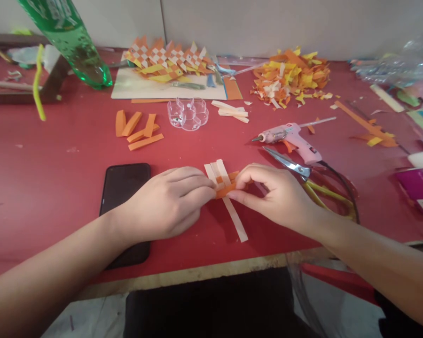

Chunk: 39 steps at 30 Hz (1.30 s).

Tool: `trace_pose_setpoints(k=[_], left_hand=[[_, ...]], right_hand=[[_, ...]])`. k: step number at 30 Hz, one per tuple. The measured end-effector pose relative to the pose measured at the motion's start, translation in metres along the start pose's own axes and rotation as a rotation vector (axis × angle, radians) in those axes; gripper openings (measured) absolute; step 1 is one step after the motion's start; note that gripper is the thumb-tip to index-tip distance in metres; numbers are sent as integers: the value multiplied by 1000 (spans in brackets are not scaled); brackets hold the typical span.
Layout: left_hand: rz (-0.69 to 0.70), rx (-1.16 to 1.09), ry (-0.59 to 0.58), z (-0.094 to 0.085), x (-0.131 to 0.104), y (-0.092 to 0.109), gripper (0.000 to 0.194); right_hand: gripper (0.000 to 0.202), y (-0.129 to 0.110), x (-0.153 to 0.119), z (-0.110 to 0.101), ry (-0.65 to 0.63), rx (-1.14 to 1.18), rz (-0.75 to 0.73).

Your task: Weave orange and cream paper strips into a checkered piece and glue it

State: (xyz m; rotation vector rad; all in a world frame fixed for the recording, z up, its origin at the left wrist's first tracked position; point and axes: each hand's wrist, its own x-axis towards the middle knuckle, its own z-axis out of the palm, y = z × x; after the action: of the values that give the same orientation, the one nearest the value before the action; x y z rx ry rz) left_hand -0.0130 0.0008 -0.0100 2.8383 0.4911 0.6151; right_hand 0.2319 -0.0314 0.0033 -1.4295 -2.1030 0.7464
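Between my two hands lies a small weave of cream and orange paper strips (224, 190) at the front middle of the red table. The fingers of my left hand (176, 199) are closed on its left end, where they hide part of the orange strip. My right hand (271, 190) pinches the right end of the orange strips between thumb and forefinger. One cream paper strip (237, 220) sticks out toward the table's front edge, and shorter cream ends point away from me. A black phone (125, 190) lies partly under my left hand and wrist.
Right of the weave are a pink glue gun (292, 137) and yellow-handled scissors (296, 168). Folded orange strips (136, 127), a clear plastic tray (188, 115) and cream strips (231, 111) lie beyond. Farther back are woven paper fish (169, 61), a scrap pile (292, 77) and a green bottle (72, 47).
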Motion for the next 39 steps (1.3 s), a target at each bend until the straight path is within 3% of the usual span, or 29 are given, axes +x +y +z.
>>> trace_pose_setpoints(k=[5,17,24,33,39], left_hand=[[-27,-27,-82,-2,2,-3,32],[45,-18,-43,-3,2,-2,34],[74,49,-50,-2,1,-1,33],[54,73,-134,-3,3,0,39],[38,89,-187,-2,4,-1,43]], right_hand=[[16,-2,-1,3,60,8,20],[30,11,-5,10,53,271,149],[16,12,-6,12,104,192,126],[21,13,-6,16,156,64,135],[28,12,-5,15,124,33,130]])
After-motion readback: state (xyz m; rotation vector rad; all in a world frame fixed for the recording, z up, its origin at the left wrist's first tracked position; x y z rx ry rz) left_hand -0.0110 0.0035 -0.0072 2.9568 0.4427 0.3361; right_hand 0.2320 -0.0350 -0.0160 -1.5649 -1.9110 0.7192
